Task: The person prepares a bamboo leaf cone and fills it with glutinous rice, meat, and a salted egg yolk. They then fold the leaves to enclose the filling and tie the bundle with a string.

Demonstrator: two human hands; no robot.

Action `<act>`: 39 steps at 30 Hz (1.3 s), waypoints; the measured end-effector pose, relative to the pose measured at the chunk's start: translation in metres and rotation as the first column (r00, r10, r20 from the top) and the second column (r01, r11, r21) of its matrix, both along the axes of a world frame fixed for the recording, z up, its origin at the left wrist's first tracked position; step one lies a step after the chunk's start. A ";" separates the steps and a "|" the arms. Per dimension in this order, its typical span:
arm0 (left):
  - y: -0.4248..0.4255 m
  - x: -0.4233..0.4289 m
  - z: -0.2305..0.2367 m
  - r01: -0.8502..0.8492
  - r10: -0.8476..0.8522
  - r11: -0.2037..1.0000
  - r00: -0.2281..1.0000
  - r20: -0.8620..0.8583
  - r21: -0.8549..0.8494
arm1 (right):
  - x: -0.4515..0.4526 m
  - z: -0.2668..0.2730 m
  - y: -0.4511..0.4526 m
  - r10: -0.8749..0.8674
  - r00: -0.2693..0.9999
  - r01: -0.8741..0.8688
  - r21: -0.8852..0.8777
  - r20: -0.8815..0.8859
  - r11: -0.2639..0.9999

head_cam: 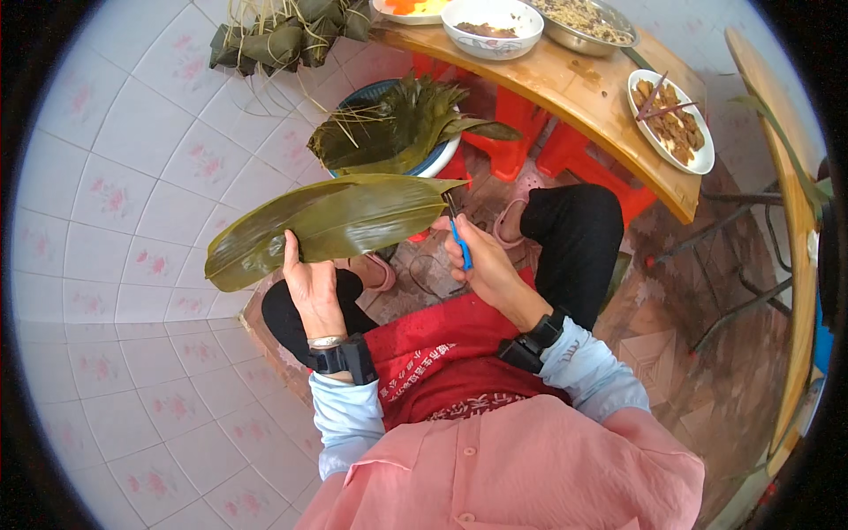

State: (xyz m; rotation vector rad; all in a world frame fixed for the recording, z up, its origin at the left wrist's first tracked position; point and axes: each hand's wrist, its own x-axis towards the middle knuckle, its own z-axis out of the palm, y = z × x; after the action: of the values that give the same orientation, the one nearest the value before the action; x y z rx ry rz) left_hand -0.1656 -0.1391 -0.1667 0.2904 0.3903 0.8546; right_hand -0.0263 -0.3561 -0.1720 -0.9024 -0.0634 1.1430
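Observation:
My left hand (310, 286) holds broad green bamboo leaves (358, 215), overlapped and lying nearly flat, with the thumb on top and the fingers hidden beneath. In my right hand (487, 268) is a pair of scissors with blue handles (462, 246). Their dark blades meet the narrow right end of the leaves; whether the blades are apart cannot be told. Just beyond the leaves, a blue-and-white basin (445, 159) holds a stack of wet dark leaves (397, 126) with thin straw strips (344, 119) on it.
Tied leaf-wrapped zongzi (271, 46) hang at the upper left by the tiled wall (119, 199). A wooden table (596, 106) bears a patterned bowl (493, 43), a metal bowl of rice mix (586, 26) and an oval plate of meat pieces (702, 156). Red plastic stools (570, 156) stand beneath.

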 end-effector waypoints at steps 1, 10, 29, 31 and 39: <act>-0.001 0.001 -0.002 -0.007 0.007 1.000 1.000 -0.007 0.007 | -0.001 0.000 0.002 -0.016 1.000 0.016 -0.011 -0.002 1.000; -0.007 0.000 -0.011 0.006 -0.006 1.000 0.999 -0.036 0.008 | 0.006 -0.004 0.008 -0.061 0.998 0.060 0.061 0.016 0.996; -0.003 -0.001 -0.011 0.037 -0.037 0.999 0.999 0.014 -0.020 | 0.007 -0.013 0.007 -0.048 0.999 0.048 0.055 -0.002 0.997; -0.007 -0.001 -0.008 0.029 -0.029 0.999 1.000 0.000 -0.024 | 0.008 -0.007 0.009 -0.065 0.998 0.065 0.034 -0.005 0.997; -0.008 0.001 -0.009 0.032 -0.032 0.999 0.999 0.010 -0.013 | 0.006 -0.020 0.005 -0.132 0.990 0.136 0.058 -0.056 0.989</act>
State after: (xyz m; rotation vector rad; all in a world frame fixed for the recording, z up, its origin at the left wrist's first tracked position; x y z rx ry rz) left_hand -0.1646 -0.1475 -0.1760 0.2791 0.3808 0.8215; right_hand -0.0198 -0.3511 -0.1921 -0.8093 0.0049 1.0334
